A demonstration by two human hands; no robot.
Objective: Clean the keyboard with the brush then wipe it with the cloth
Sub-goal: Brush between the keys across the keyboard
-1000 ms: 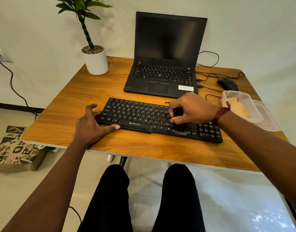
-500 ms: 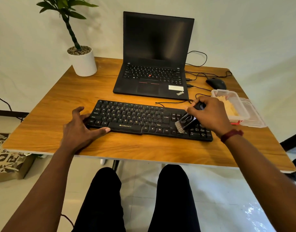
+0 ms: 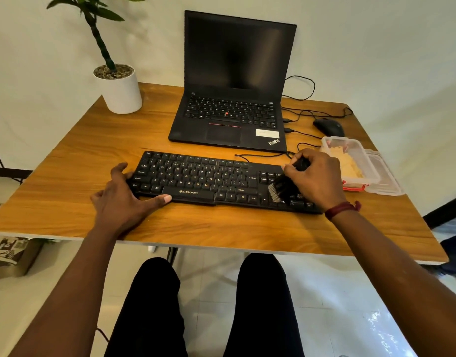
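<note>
A black keyboard lies across the wooden desk in front of me. My left hand rests on its left end, thumb along the front edge, fingers spread over the corner. My right hand grips a small black brush over the keyboard's right end, its pale bristles turned left and down onto the arrow keys. A yellow cloth lies folded in an open clear plastic box just right of the keyboard.
An open black laptop stands behind the keyboard. A black mouse and several cables lie at the back right. A white potted plant sits at the back left corner. The box's lid lies beside it.
My right hand has carried the brush from the keyboard's middle to its right end, and the bristles now face left. The left hand stays at the left end. My view shifted right.
</note>
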